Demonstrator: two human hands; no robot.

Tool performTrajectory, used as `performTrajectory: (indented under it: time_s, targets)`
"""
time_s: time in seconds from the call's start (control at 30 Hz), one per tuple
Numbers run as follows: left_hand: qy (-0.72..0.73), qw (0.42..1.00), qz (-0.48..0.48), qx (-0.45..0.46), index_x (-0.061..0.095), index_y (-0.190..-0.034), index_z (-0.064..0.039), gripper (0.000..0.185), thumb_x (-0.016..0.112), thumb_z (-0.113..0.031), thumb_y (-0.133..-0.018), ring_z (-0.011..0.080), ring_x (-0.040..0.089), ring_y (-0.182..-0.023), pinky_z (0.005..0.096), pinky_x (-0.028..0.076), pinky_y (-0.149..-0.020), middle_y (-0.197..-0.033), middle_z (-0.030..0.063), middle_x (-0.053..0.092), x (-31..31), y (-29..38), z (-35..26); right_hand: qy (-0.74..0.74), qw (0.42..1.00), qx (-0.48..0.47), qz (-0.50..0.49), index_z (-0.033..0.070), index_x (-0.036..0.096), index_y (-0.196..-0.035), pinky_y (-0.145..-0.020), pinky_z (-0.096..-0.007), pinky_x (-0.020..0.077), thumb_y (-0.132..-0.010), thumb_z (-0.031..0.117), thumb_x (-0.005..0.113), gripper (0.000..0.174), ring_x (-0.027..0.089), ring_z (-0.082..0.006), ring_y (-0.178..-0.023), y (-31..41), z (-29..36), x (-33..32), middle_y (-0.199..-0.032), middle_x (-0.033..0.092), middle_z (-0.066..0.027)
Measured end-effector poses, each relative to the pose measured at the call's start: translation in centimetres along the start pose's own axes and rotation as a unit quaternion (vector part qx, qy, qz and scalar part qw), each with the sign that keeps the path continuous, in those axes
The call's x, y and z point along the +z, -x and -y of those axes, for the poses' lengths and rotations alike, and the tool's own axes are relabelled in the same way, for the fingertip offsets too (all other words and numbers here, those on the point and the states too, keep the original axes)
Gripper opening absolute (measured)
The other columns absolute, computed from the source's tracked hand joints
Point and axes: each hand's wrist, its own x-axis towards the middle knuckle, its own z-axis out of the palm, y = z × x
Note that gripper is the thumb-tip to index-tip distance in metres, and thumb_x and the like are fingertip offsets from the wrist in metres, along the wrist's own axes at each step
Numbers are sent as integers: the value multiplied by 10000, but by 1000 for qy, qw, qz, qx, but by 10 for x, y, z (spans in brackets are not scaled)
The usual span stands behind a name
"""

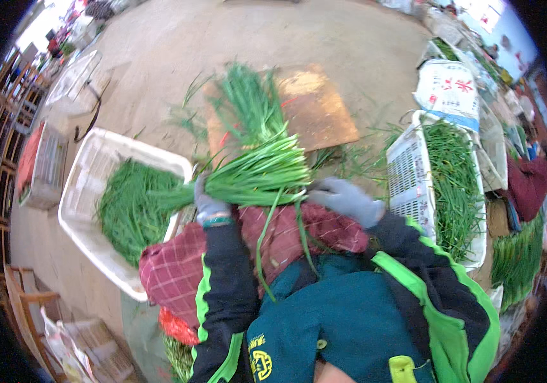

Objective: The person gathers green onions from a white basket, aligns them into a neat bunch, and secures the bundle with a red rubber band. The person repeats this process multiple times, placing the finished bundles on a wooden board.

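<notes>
My left hand (212,205), in a grey glove, grips a bundle of garlic chives (259,174) around its leafy part. The bundle lies sideways above my lap, its pale stem ends to the right. My right hand (347,198), also gloved, is beside those stem ends; blur hides whether its fingers hold any. Two loose leaves (263,239) hang from the bundle over the maroon checked cloth (177,273) on my lap. Just beyond lies another pile of chives (252,105) on a low wooden board (319,115), with small red strips near it.
At left, a white plastic basket (82,191) holds loose green leaves (134,215). To the right stands a white slatted crate (405,177) full of chives (453,186), with a printed white sack (446,91) behind it. A red plastic bag (176,326) sits by my left side.
</notes>
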Motion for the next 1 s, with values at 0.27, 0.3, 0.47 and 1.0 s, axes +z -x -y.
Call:
performTrajectory:
  time_s: [0.27, 0.3, 0.47, 1.0]
  targets:
    - [24, 978, 165, -126, 554, -1367, -22, 556, 507, -391, -955, 360, 563, -1247, 553, 418, -1104, -1383, 208, 571, -17, -19, -7, -138, 981, 111, -83, 63, 719, -995, -680, -427, 531, -900, 352, 696, 305, 680, -283, -747, -77, -25, 77, -859, 716, -189]
    - [91, 979, 138, -115, 559, -1361, -22, 537, 490, -383, -968, 357, 582, -1222, 552, 430, -1097, -1373, 204, 581, -19, -18, -6, -37, 997, 31, -60, 57, 718, -1030, -725, -407, 532, -887, 265, 679, 255, 683, -275, -802, -84, -38, 78, -909, 716, -202]
    - [-18, 1000, 24, -7, 614, -1297, -55, 396, 497, -285, -997, 326, 620, -1162, 496, 502, -1019, -1309, 171, 631, -15, -8, -3, 122, 978, -168, -19, 44, 678, -1131, -852, -381, 527, -855, 36, 586, 291, 676, -297, -942, -107, -83, 94, -1035, 697, -207]
    - [-161, 979, 103, 65, 659, -1220, -66, 362, 511, -292, -979, 310, 643, -1097, 479, 526, -974, -1213, 161, 676, -35, -22, 8, 65, 995, -56, -53, 97, 675, -1183, -897, -398, 540, -785, 138, 678, 399, 678, -318, -995, 27, -72, -71, -1102, 705, -120]
